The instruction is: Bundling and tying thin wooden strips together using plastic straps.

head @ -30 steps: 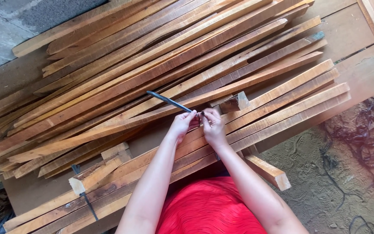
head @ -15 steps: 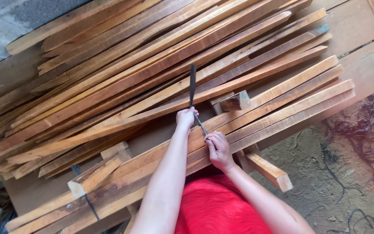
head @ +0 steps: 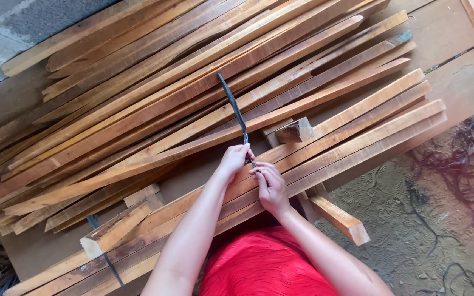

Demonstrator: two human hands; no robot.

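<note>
Wooden slats (head: 182, 93) are covering the worktop (head: 456, 82) while both hands, left (head: 232, 160) and right (head: 270, 186), are pinching closed on a thin dark strap (head: 234, 112).

Dark strap (head: 232, 107) now tilted leftward

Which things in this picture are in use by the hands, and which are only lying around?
In use:
- left hand and right hand, both gripping the dark strap
- dark strap, rising over the stacked wooden slats

Lying around:
- small wood block
- short offcut beside the bench
- dark tangled scraps on the ground
</note>
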